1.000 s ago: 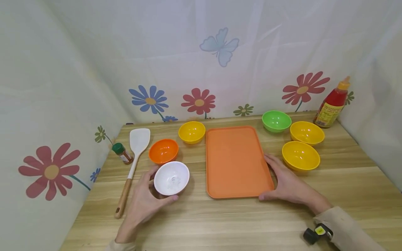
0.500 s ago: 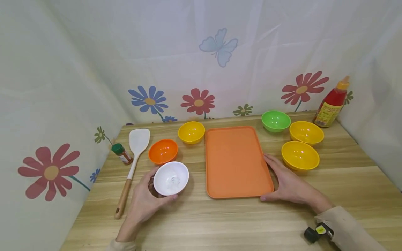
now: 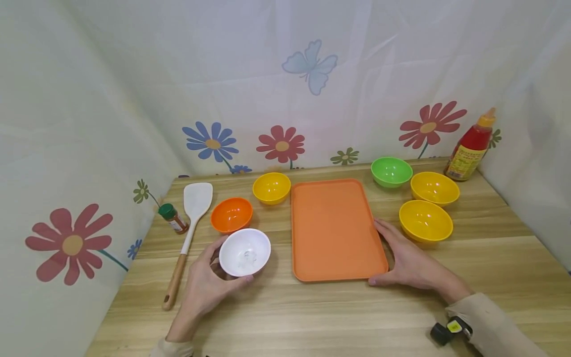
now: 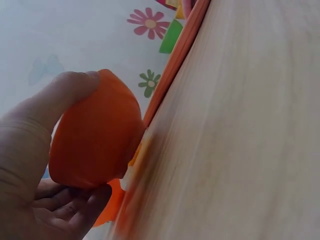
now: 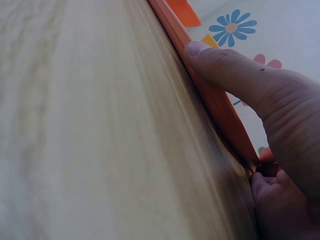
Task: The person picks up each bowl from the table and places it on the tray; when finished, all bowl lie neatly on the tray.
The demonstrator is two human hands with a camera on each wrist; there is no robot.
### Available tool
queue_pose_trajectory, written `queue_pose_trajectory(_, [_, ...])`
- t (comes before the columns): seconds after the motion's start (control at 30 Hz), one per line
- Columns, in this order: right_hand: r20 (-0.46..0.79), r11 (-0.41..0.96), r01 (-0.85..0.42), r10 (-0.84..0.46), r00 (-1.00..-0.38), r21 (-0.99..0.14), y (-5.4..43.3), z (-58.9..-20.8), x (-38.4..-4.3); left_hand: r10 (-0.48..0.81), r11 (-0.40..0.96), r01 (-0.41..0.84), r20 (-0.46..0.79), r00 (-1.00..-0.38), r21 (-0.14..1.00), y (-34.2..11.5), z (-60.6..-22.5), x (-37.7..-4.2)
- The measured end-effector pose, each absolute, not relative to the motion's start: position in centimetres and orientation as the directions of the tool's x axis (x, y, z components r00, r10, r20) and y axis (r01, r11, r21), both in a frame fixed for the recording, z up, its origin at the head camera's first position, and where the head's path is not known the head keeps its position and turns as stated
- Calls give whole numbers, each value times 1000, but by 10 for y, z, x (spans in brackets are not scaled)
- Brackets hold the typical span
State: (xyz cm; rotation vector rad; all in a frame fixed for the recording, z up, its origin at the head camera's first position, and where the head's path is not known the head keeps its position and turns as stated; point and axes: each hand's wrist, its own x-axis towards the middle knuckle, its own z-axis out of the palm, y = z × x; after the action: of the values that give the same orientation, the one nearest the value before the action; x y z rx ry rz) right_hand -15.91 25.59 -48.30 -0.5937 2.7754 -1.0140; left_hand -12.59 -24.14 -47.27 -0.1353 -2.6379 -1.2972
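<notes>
My left hand [image 3: 207, 285] grips a bowl [image 3: 245, 253] that is white inside and orange outside, thumb on the near side and fingers round the left. The left wrist view shows the orange outer wall of this bowl [image 4: 100, 132], its base close to the tabletop. At the near right corner of a flat orange tray [image 3: 336, 230], my right hand [image 3: 412, 265] holds on, thumb at the front edge and fingers along the right side. In the right wrist view the thumb [image 5: 225, 65] lies against the tray's rim [image 5: 220, 107], with other fingers curled low by the corner.
Behind the held bowl stand an orange bowl [image 3: 232, 215] and a yellow bowl [image 3: 271, 188]. A spatula [image 3: 189, 238] and a green-capped spice jar [image 3: 173, 218] lie left. At right are a green bowl [image 3: 391, 172], two yellow bowls [image 3: 426, 221] and a red sauce bottle [image 3: 470, 148].
The bowl in my left hand has shifted very slightly right and away from me. My right hand and the tray stay in place.
</notes>
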Motion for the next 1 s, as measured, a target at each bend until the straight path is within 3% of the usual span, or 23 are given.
queue_pose_trajectory(0.43, [14, 695, -318, -406, -914, -644, 256, -483, -159, 5, 499, 199, 227, -974, 843, -219, -447, -126])
queue_pose_trajectory(1.0, [14, 695, -324, -412, -911, -641, 257, -483, -159, 76, 406, 345, 345, -935, 846, -181, -410, -163])
